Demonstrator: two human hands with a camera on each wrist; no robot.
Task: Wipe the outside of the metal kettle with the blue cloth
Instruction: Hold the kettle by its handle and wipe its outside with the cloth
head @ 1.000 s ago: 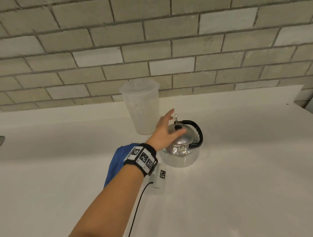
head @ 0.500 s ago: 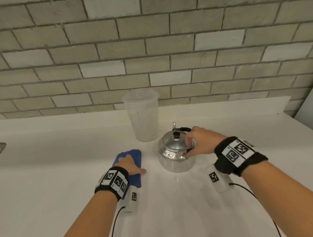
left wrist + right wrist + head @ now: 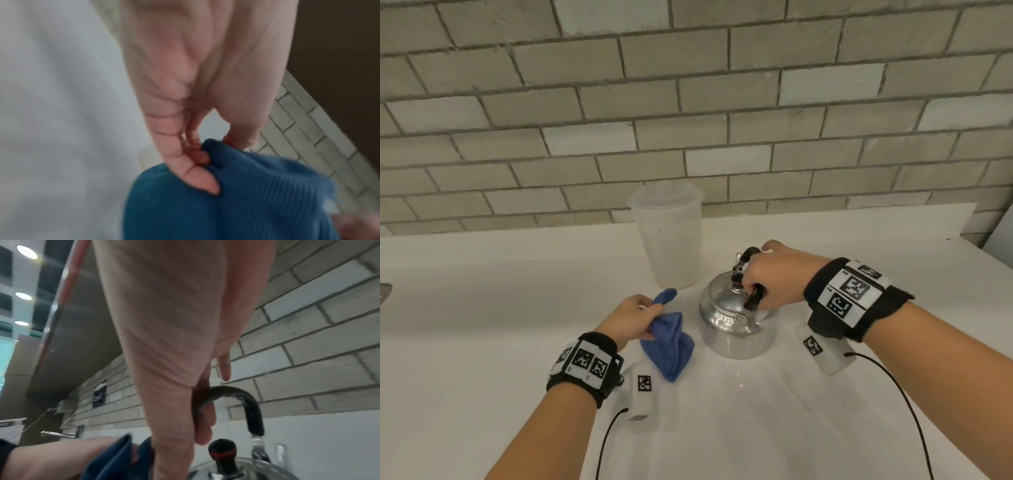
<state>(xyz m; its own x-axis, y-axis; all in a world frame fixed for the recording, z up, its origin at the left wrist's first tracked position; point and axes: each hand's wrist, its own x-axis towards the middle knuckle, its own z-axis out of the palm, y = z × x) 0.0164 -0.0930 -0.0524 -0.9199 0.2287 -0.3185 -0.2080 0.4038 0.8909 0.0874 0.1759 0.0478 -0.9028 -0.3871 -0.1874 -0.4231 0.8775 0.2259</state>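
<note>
The shiny metal kettle (image 3: 732,325) stands on the white counter, its black-knobbed lid (image 3: 222,451) on. My right hand (image 3: 767,284) grips the kettle's black arched handle (image 3: 242,395) from the right, fingers curled round it. Just left of the kettle, my left hand (image 3: 637,315) pinches the blue cloth (image 3: 669,346) between thumb and fingers; it hangs bunched from that hand, its lower end by the counter. In the left wrist view the fingertips (image 3: 205,185) dig into the ribbed blue cloth (image 3: 246,203). The cloth hangs a little apart from the kettle wall.
A tall translucent plastic jug (image 3: 667,240) stands right behind the kettle, by the brick wall (image 3: 688,102). The white counter (image 3: 482,342) stretches left and towards me. A metal edge (image 3: 385,293) shows at the far left. Cables trail from both wrist units.
My left hand has picked the cloth up off the counter and now holds it bunched beside the kettle. My right hand has closed round the kettle's handle and raised it upright.
</note>
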